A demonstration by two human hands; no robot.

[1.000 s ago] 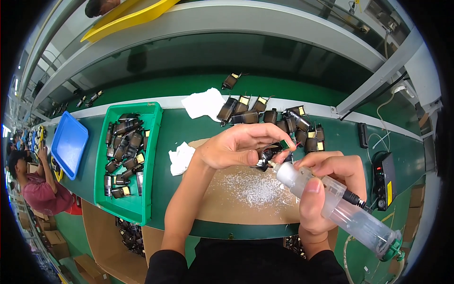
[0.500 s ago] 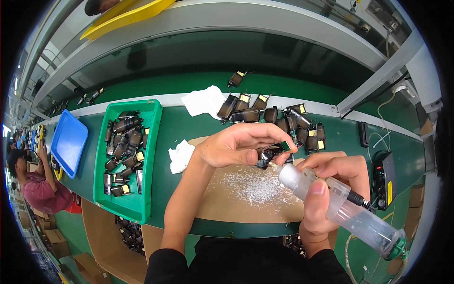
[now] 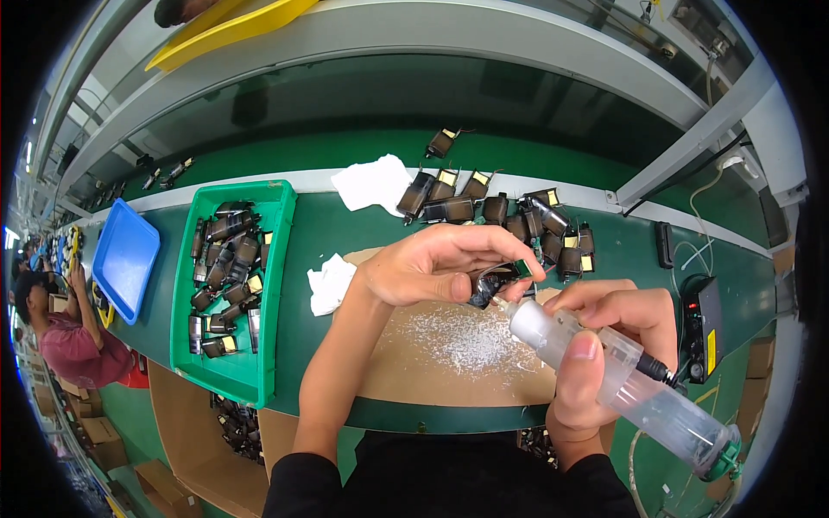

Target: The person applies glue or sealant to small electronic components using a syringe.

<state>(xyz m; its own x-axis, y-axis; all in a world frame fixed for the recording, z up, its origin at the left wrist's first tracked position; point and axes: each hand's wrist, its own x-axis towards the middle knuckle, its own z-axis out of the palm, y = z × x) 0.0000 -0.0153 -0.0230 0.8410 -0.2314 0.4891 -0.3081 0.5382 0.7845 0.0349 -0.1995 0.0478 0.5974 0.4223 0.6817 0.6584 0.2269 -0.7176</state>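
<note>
clear syringe (image 3: 604,380) tip touching small black part (image 3: 485,289).

Left hand (image 3: 432,268) fingers pinched; right hand (image 3: 604,345) fist-wrapped, thumb up.

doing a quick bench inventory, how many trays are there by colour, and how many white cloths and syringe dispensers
green tray: 1
blue tray: 1
yellow tray: 1, on the top shelf
white cloth: 2, one by the small dark parts, one beside the left hand
clear syringe dispenser: 1, in the right hand
total: 6
</note>
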